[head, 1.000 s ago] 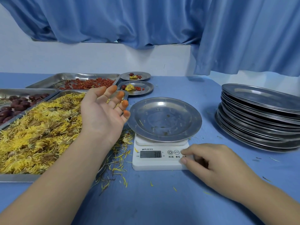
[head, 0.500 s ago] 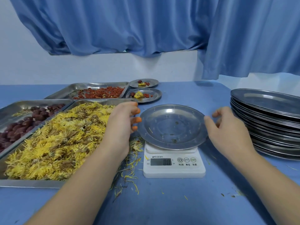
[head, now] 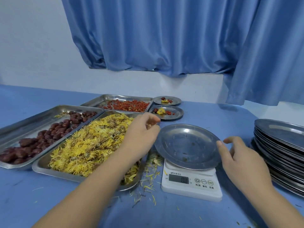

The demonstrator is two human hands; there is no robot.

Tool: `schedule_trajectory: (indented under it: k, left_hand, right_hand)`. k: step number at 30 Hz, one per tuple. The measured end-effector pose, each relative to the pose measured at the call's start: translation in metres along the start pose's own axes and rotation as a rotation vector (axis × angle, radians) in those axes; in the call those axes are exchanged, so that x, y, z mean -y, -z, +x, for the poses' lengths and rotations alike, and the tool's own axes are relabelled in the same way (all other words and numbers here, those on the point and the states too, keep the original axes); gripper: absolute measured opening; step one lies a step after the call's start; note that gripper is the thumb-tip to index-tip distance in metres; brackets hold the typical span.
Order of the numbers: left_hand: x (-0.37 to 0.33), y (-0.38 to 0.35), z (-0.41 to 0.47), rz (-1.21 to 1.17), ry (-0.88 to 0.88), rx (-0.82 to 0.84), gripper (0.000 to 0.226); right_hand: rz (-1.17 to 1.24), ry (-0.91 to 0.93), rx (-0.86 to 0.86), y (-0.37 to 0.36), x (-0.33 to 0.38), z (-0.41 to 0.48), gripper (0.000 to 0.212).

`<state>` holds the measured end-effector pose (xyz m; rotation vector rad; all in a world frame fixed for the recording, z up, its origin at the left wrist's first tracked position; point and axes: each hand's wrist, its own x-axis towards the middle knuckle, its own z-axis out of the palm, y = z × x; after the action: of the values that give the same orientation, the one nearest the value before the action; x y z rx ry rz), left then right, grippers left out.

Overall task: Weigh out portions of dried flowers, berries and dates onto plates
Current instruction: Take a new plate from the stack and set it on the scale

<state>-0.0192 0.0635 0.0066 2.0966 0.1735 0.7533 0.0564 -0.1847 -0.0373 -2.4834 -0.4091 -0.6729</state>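
Observation:
An empty steel plate (head: 187, 145) sits on the white kitchen scale (head: 190, 180). My left hand (head: 141, 132) hovers over the right end of the tray (head: 42, 167) of yellow dried flowers (head: 85, 145), with its curled fingertips pinching a small tuft of flower. My right hand (head: 238, 157) is at the plate's right rim, thumb touching the edge, fingers loosely bent above it. Dark red dates (head: 49, 135) fill the left tray. Red berries (head: 130, 105) lie in the far tray.
Two small filled plates (head: 176, 115) (head: 176, 101) stand behind the scale. A tall stack of steel plates (head: 279, 150) stands at the right. Loose petals (head: 148, 178) litter the blue table between tray and scale. A blue curtain hangs behind.
My right hand left the scale's buttons and came up to the plate's right rim. My left hand turned palm down and its fingers curled at the flower tray's edge. The view tilted up.

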Motion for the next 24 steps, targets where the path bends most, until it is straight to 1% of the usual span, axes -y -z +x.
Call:
schedule_trajectory:
  k: [3,5,7,9,10,11,14,16,18,21,24]
  left_hand:
    - [0.006,0.047,0.02,0.288,-0.024,0.043,0.012]
    - [0.016,0.079,0.037,0.476,0.002,0.055,0.01]
    - [0.028,0.105,0.052,0.624,0.079,0.071,0.016]
    - [0.039,0.12,0.06,0.754,0.138,0.142,0.024]
    - [0.044,0.123,0.061,0.801,0.135,0.191,0.028]
    - [0.046,0.122,0.061,0.81,0.109,0.23,0.03]
    - [0.047,0.101,0.057,0.691,-0.003,0.285,0.029]
    - [0.048,0.08,0.058,0.652,-0.043,0.32,0.032]
    - [0.052,0.061,0.062,0.713,-0.042,0.396,0.039]
    - [0.058,0.046,0.072,0.848,0.015,0.532,0.047]
    - [0.057,0.047,0.08,0.904,0.054,0.576,0.047]
  right_hand:
    - [0.032,0.112,-0.032,0.002,0.015,-0.005,0.039]
    - [0.044,0.164,-0.034,0.002,0.024,-0.008,0.033]
    - [0.064,0.186,-0.034,0.003,0.029,-0.01,0.029]
    - [0.097,0.197,-0.041,0.005,0.029,-0.011,0.025]
    - [0.116,0.201,-0.044,0.005,0.029,-0.012,0.024]
    - [0.131,0.204,-0.045,0.006,0.029,-0.012,0.023]
    - [0.145,0.206,-0.039,0.006,0.029,-0.013,0.019]
    - [0.147,0.206,-0.03,0.006,0.029,-0.014,0.015]
    - [0.144,0.219,-0.018,0.007,0.03,-0.015,0.011]
    - [0.151,0.227,-0.011,0.007,0.027,-0.015,0.01]
    - [0.162,0.226,-0.015,0.007,0.025,-0.012,0.012]
